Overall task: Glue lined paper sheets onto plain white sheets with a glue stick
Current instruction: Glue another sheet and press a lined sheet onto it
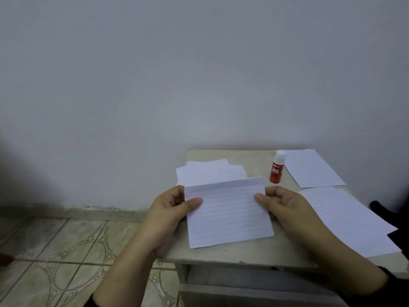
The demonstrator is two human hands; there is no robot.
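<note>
Both hands pinch one lined sheet [229,214], lifted for gluing.
Left hand [171,210] and right hand [282,206] thumbs grip its edges; glue stick [277,167] upright, capped.

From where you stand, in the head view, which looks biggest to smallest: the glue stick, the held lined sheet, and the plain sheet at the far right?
1. Held lined sheet, though it is nearest the camera.
2. Plain sheet, possibly as large in truth, since it lies farther off.
3. Glue stick, clearly smallest.

Bare forearms end in dark sleeve cuffs; left hand [170,209] and right hand [281,204] wear nothing.
</note>
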